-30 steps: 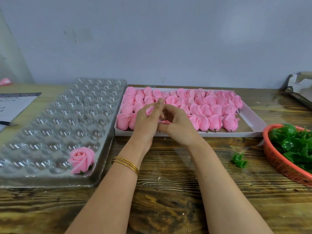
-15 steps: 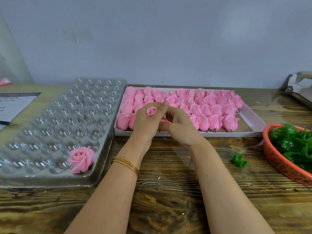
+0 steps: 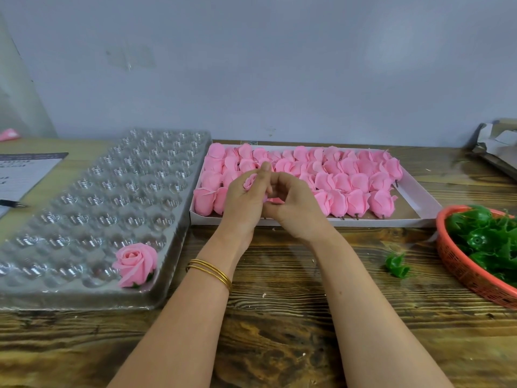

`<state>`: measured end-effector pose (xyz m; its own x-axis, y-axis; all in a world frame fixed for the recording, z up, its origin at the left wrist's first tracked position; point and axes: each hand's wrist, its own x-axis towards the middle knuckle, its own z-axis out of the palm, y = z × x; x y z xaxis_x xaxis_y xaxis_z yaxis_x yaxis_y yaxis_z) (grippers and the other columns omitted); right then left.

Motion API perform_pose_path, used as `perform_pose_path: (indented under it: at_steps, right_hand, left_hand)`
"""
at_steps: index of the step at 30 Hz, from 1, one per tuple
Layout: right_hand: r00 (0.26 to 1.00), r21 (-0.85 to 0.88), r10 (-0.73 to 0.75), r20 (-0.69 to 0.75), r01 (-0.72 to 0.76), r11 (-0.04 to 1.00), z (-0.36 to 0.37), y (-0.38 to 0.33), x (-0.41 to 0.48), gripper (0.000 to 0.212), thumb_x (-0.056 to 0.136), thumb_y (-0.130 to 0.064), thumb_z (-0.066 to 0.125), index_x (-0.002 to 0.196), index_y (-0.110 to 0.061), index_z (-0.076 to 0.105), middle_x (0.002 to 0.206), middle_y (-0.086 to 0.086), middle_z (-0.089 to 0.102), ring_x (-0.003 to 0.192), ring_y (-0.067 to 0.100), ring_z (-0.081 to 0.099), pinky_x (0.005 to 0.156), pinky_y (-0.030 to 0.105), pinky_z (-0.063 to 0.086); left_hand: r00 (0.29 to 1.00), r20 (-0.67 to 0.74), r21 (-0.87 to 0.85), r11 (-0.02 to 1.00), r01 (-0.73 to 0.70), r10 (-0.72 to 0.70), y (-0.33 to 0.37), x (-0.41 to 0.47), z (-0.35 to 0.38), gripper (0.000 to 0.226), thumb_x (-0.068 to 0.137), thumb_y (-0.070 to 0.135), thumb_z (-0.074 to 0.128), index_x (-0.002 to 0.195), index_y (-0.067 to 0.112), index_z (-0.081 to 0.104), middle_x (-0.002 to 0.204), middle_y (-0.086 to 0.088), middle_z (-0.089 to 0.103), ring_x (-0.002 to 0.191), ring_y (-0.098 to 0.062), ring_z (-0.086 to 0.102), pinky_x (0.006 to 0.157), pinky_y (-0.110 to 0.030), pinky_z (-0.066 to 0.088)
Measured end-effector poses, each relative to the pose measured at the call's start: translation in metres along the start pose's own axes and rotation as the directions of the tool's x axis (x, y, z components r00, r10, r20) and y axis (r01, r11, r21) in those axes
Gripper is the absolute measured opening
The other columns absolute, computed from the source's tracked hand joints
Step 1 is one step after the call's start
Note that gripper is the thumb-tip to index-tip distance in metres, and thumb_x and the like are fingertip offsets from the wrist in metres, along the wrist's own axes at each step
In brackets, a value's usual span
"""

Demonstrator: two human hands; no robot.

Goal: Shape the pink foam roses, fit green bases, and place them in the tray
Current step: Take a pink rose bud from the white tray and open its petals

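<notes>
My left hand (image 3: 242, 204) is closed around a pink foam rose (image 3: 249, 181), whose rolled centre shows above the fingers. My right hand (image 3: 296, 207) presses against it from the right, fingers curled onto the rose's lower part, which is mostly hidden. Both hands hover over the front edge of a white cardboard box (image 3: 419, 191) filled with several closed pink roses. One finished rose (image 3: 136, 260) with a green base sits in the near right corner of the clear plastic cell tray (image 3: 84, 197) on the left. A loose green base (image 3: 396, 265) lies on the table.
An orange basket (image 3: 461, 268) of green bases stands at the right edge. Papers (image 3: 25, 170) and a pen (image 3: 12, 203) lie at the far left. A grey folded box (image 3: 500, 147) sits at the back right. The wooden table (image 3: 279, 317) runs to a grey wall.
The left hand has turned the rose slightly and its fingers have shifted upward around it; the right hand's fingers stay pressed at its base. Nothing else has moved.
</notes>
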<state>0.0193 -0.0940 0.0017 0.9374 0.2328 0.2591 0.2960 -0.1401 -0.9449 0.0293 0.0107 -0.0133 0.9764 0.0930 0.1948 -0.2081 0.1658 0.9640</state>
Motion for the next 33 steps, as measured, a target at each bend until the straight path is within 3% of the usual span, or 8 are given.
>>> perform_pose_path:
  at_steps: [3,9,13,16,18,21,25,33]
  right_hand:
    - [1.0,0.021,0.005,0.016,-0.005,1.0,-0.001,0.0,0.0,0.035,0.082,0.008,0.065,0.114,-0.006,0.063,0.099,0.005,0.069,0.098,0.018,0.068,0.08,0.024,0.056]
    - [0.998,0.047,0.015,0.059,-0.017,0.999,-0.001,-0.002,-0.001,0.036,0.084,0.009,0.062,0.113,-0.012,0.066,0.099,-0.002,0.072,0.099,0.012,0.069,0.087,0.031,0.057]
    - [0.999,0.039,0.037,0.022,-0.038,0.999,-0.001,-0.003,0.0,0.036,0.079,0.01,0.063,0.11,-0.007,0.067,0.092,0.0,0.072,0.096,0.016,0.069,0.087,0.034,0.057]
    - [0.993,0.084,0.083,-0.088,-0.075,0.994,-0.002,-0.004,0.001,0.04,0.065,-0.003,0.062,0.103,-0.014,0.066,0.087,0.002,0.069,0.087,0.018,0.067,0.07,0.029,0.057]
    - [0.978,0.154,0.107,-0.178,-0.079,0.985,-0.004,-0.005,0.002,0.038,0.062,-0.014,0.06,0.1,-0.017,0.064,0.088,0.002,0.068,0.085,0.018,0.064,0.065,0.024,0.052]
    - [0.972,0.253,0.113,-0.206,-0.058,0.966,-0.003,-0.007,0.003,0.03,0.07,-0.026,0.064,0.098,-0.015,0.065,0.092,-0.001,0.069,0.091,0.016,0.066,0.075,0.026,0.052]
    - [0.976,0.162,0.094,-0.195,-0.062,0.985,0.003,-0.009,0.002,0.032,0.077,-0.034,0.068,0.1,-0.012,0.065,0.097,0.006,0.07,0.093,0.018,0.067,0.072,0.023,0.052]
    - [0.978,0.133,0.084,-0.192,-0.058,0.989,0.002,-0.011,0.001,0.019,0.086,-0.013,0.072,0.1,-0.003,0.065,0.099,0.015,0.069,0.096,0.026,0.067,0.069,0.023,0.053]
  left_hand:
    - [0.998,0.04,0.044,0.998,-0.053,0.051,0.001,-0.001,-0.001,0.025,0.093,0.043,0.062,0.079,0.028,0.075,0.081,-0.006,0.072,0.086,-0.019,0.071,0.073,-0.028,0.058]
    - [0.994,0.068,0.078,0.993,-0.087,0.082,0.004,-0.003,0.0,0.036,0.095,0.036,0.062,0.059,0.037,0.068,0.06,0.018,0.062,0.066,0.002,0.062,0.063,-0.017,0.051]
    - [0.995,0.029,0.118,0.988,-0.096,0.093,0.006,-0.005,0.002,0.037,0.096,0.034,0.06,0.06,0.032,0.066,0.061,0.012,0.062,0.067,-0.006,0.063,0.065,-0.024,0.052]
    - [0.993,0.006,0.11,0.987,-0.115,0.115,0.009,-0.007,0.003,0.028,0.097,0.035,0.059,0.094,0.01,0.071,0.089,-0.019,0.071,0.088,-0.034,0.068,0.078,-0.047,0.058]
    - [0.988,-0.004,0.158,0.975,-0.154,0.156,0.01,-0.007,0.003,0.036,0.098,0.035,0.057,0.096,0.001,0.068,0.093,-0.027,0.067,0.091,-0.04,0.065,0.081,-0.05,0.054]
    - [0.983,-0.01,0.246,0.953,-0.175,0.183,0.01,-0.008,0.004,0.036,0.099,0.03,0.055,0.084,-0.001,0.063,0.08,-0.023,0.062,0.073,-0.03,0.058,0.069,-0.042,0.051]
    - [0.987,0.018,0.251,0.955,-0.16,0.161,0.007,-0.009,0.005,0.028,0.101,0.026,0.053,0.078,0.017,0.067,0.068,0.007,0.066,0.065,0.005,0.06,0.057,-0.009,0.046]
    - [0.984,0.017,0.264,0.949,-0.174,0.176,0.001,-0.005,0.004,0.029,0.1,0.031,0.055,0.091,0.011,0.074,0.08,0.008,0.073,0.077,-0.001,0.067,0.066,-0.014,0.052]
